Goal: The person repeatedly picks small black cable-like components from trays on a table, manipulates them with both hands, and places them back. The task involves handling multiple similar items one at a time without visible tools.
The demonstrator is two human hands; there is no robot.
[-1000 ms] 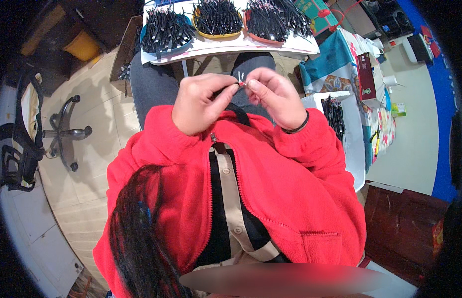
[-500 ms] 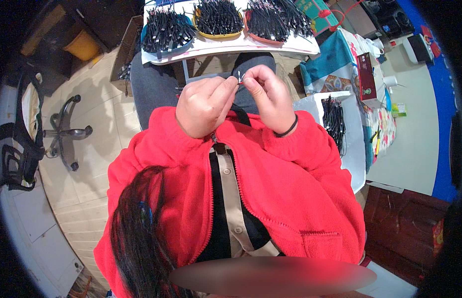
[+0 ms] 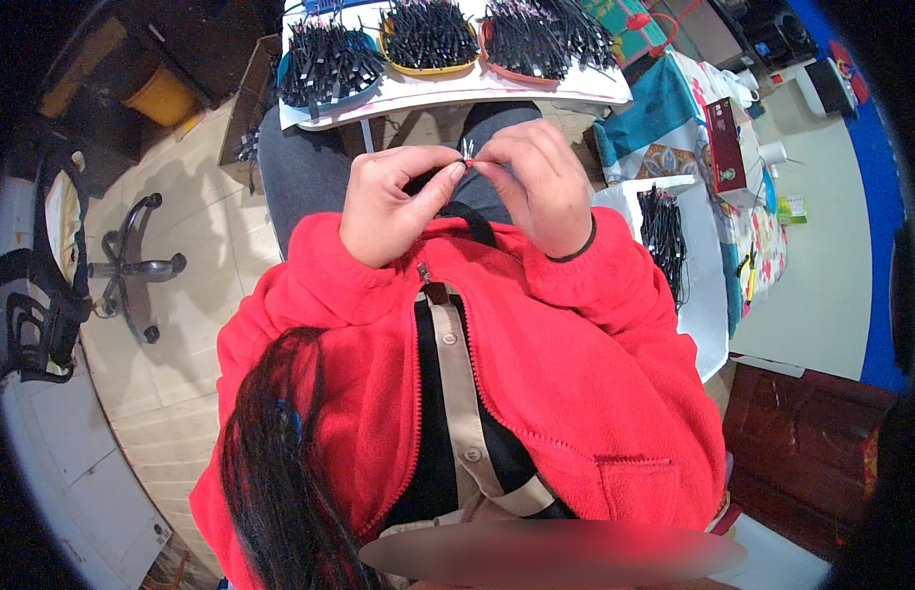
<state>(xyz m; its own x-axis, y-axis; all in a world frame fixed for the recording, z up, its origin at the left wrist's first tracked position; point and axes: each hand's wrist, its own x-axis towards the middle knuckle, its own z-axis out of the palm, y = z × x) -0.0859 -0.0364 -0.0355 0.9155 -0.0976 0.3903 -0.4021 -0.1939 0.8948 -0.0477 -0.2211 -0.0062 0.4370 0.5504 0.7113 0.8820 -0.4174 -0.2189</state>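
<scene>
My left hand [image 3: 396,200] and my right hand [image 3: 536,184] meet fingertip to fingertip over my lap, both pinching one small black cable piece with a red tip [image 3: 466,158]. Most of the piece is hidden by my fingers. Just beyond my hands a white tray [image 3: 447,91] holds three shallow bowls heaped with black cable pieces: a blue bowl [image 3: 326,59], a yellow bowl [image 3: 428,34] and a red bowl [image 3: 536,39]. My red jacket sleeves come up from below.
A bundle of black cables [image 3: 664,236] lies on a white side table [image 3: 708,295] at my right, beside a dark red box [image 3: 725,147] and patterned cloth. An office chair base [image 3: 133,267] stands on the tiled floor at left. A dark wooden cabinet [image 3: 801,442] is lower right.
Both hands have stayed together at the same spot. The fingers have shifted slightly on the small piece, and its red tip now shows between the fingertips.
</scene>
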